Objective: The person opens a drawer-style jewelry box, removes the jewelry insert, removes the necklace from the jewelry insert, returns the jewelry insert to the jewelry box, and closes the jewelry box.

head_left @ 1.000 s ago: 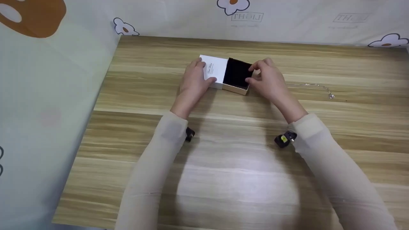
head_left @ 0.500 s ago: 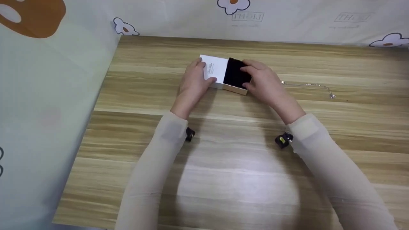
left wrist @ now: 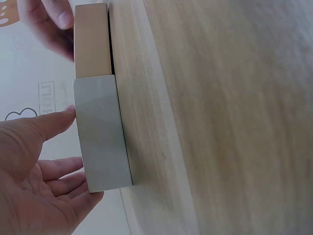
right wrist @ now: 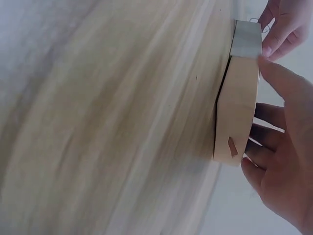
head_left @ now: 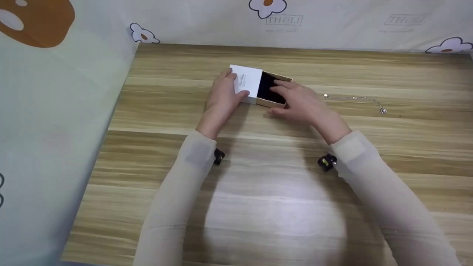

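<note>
A small jewelry box lies on the table, its white printed sleeve (head_left: pixel 252 78) partly off a tan drawer (head_left: pixel 271 103). Inside the drawer is a black insert (head_left: pixel 266 90), below the rim. My left hand (head_left: pixel 222 90) grips the sleeve's left end, thumb on the near edge and fingers round the far side, as the left wrist view also shows. My right hand (head_left: pixel 301 101) reaches over the drawer's right end. Its extended fingers press on the insert, while the thumb lies by the near side. The right wrist view shows a small tab (right wrist: pixel 233 147) on the drawer's outside.
To the right of the right hand, a thin silver chain (head_left: pixel 354 98) with a small shiny pendant (head_left: pixel 383 111) lies stretched on the wood-grain table (head_left: pixel 258 177). A light curtain (head_left: pixel 207 22) with flower prints hangs behind the table's far edge.
My right hand has shifted from the drawer's right edge leftward onto the black insert. The insert now sits lower, baring the drawer's rim. The left hand keeps its grip.
</note>
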